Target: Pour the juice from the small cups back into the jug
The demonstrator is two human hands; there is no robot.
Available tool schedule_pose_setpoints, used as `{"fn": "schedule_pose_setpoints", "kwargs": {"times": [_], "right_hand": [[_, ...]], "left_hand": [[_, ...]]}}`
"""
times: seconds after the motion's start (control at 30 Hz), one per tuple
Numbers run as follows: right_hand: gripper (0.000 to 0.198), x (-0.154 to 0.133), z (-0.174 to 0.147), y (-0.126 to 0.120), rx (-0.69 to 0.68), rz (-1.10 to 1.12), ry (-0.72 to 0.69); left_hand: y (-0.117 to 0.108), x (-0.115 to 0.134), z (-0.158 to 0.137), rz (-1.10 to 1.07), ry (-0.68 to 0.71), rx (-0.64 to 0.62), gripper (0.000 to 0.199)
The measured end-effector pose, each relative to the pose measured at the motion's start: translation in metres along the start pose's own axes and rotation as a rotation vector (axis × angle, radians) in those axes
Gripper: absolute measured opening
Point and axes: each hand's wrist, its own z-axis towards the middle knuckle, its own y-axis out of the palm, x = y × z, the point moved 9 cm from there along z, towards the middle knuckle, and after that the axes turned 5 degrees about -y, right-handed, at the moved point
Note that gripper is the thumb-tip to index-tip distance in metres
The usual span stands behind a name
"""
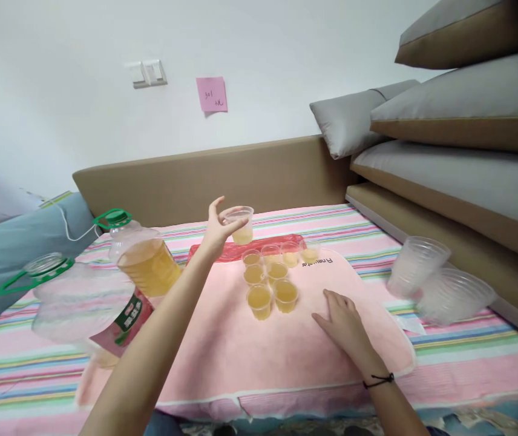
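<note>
My left hand [225, 226] grips a clear plastic cup [243, 229] partly filled with pale yellow liquid, held above the back left of a group of cups. Several similar cups of amber liquid stand close together on a pink mat, among them a front left cup [259, 301] and a front right cup [285, 295]. To the right of these, my right hand [341, 318] rests low over the pink mat [222, 357], fingers apart and holding nothing. A dark cord bracelet circles that wrist.
On the left stand a capped jug of amber liquid [147, 263] and a jug with a red label [123, 321]. Two stacks of clear cups [416, 266] lie on the right. Behind the cups is a red plastic bag [222, 251]. Grey cushions [463, 163] pile up at right.
</note>
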Motion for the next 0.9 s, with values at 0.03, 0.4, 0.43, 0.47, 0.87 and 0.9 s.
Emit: {"fn": "schedule_pose_setpoints", "kwargs": {"times": [0.03,0.4,0.43,0.47,0.87,0.9], "right_hand": [[0.054,0.0,-0.001,0.0,0.001,0.004,-0.001],[0.053,-0.001,-0.001,-0.002,-0.013,0.045,-0.027],[0.053,0.0,-0.001,-0.001,-0.019,0.036,-0.023],[0.053,0.0,0.0,0.001,-0.021,0.024,-0.018],[0.052,0.0,-0.002,0.001,0.019,-0.047,-0.024],[0.052,0.0,-0.002,0.001,0.021,-0.045,-0.031]], "left_hand": [[-0.011,-0.009,-0.004,0.021,-0.014,0.017,0.1],[-0.044,-0.067,-0.025,0.355,-0.144,0.008,0.102],[-0.041,-0.069,-0.025,0.378,-0.146,-0.011,0.101],[-0.038,-0.072,-0.024,0.402,-0.15,-0.032,0.101],[-0.009,-0.091,-0.005,0.666,-0.072,-0.243,0.101],[-0.008,-0.091,-0.004,0.686,-0.068,-0.253,0.101]]}}
